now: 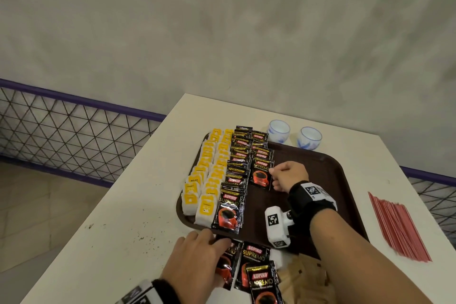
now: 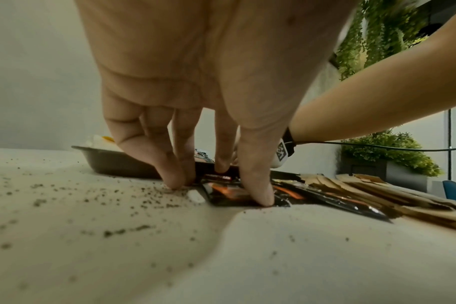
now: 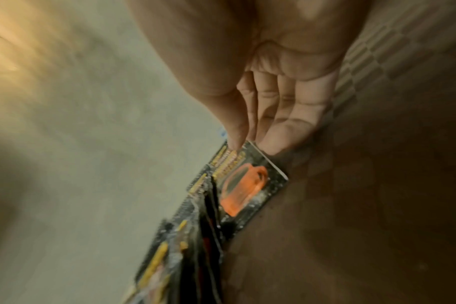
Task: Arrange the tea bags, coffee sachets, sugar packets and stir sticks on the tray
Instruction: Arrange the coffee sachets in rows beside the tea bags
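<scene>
Head view: your right hand (image 1: 288,174) pinches black foil coffee sachet (image 1: 261,176) on brown plastic tray (image 1: 320,192); lay it square, overlapping evenly. Left hand (image 1: 192,254) grips loose black sachet (image 1: 227,269) off tray's near rim.

sugar packets (image 1: 303,279) partly hidden by forearm (image 1: 357,254); nearest sachet (image 1: 265,284) cut off
</scene>
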Demonstrator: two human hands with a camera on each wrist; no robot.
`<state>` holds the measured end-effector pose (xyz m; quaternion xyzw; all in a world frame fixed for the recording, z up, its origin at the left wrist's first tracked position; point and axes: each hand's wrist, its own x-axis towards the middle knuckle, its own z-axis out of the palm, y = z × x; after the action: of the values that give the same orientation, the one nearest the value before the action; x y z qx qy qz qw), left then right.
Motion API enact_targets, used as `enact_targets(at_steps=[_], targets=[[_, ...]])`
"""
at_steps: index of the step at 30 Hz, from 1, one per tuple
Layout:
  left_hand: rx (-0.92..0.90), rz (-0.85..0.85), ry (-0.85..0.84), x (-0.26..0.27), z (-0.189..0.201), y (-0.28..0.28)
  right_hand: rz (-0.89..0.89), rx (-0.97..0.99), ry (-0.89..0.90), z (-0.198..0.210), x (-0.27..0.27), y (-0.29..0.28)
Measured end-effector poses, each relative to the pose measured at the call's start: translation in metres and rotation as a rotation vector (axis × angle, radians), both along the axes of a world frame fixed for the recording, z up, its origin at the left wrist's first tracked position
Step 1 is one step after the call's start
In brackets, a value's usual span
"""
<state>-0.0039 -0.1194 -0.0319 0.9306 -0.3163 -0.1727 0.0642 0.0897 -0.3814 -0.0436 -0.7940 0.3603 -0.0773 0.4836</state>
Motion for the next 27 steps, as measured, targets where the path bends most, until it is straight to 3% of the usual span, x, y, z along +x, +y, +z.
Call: enact_targets(at_steps=[4,7,11,14,17,20,23,27], targets=[[-0.123,0.051,0.027,-0.002,-0.001,0.0,0.141,-0.078,-0.067,0.023,-0.024,0.008],[-0.116,0.023,0.041,-0.004,0.005,0.002,0.335,-0.193,-0.092,0.04,-0.061,0.019],[-0.068,-0.02,0.037,-0.005,0.007,0.005,0.64,-0.283,0.031,0.05,-0.123,0.04],[-0.082,-0.061,0.041,-0.005,0.008,0.007,0.747,-0.265,0.175,0.051,-0.158,0.054],[-0.113,-0.093,0.063,-0.008,0.013,0.006,0.779,-0.244,0.321,0.048,-0.177,0.066],[-0.124,-0.089,0.112,-0.007,0.011,0.008,0.755,-0.186,0.275,0.042,-0.184,0.081],[-0.318,-0.065,0.17,-0.005,0.01,0.009,0.74,-0.11,0.203,0.033,-0.181,0.093],[-0.583,-0.072,0.115,-0.005,0.021,0.006,0.682,-0.049,0.106,0.034,-0.173,0.096]])
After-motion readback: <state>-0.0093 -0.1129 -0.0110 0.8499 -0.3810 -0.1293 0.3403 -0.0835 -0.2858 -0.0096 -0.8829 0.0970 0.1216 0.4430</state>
